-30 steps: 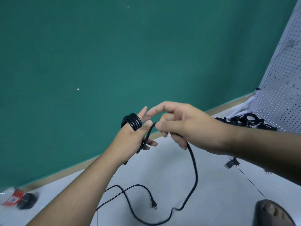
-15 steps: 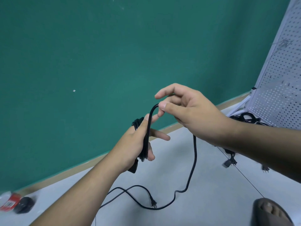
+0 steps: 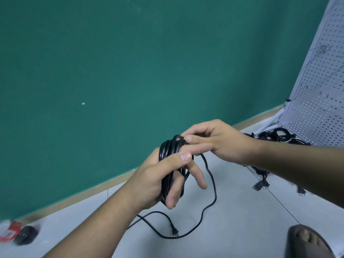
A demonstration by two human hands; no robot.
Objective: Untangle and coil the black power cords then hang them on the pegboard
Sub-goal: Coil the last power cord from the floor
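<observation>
Green wall (image 3: 130,71) fills the background and meets a pale grey floor (image 3: 242,220) along a wooden skirting strip (image 3: 74,198).

Far left, on the floor by the wall, lie a red-labelled item (image 3: 9,232) and a dark rounded object (image 3: 26,234), touching or nearly so; both are blurred and cannot be identified further.

Centre: the left hand (image 3: 154,179) carries the black power cord (image 3: 167,151), wound in several turns around the palm and fingers. The thumb (image 3: 178,158) is clamped across the turns; the fingers point right and downward through the loop.

The right hand (image 3: 219,142) meets the top of the coil, its fingertips pinching the cord there. From that point the free length drops in a curve to the floor and ends in a plug (image 3: 175,233) lying near and below the hands.

Right of centre, beyond the right forearm, two loose connectors (image 3: 259,186) rest on the floor. A heap of black cords (image 3: 275,135) lies at the foot of the white pegboard (image 3: 320,101), which stands tilted on its frame at the far right.

Near right corner: a foot in a dark sandal (image 3: 307,243).
</observation>
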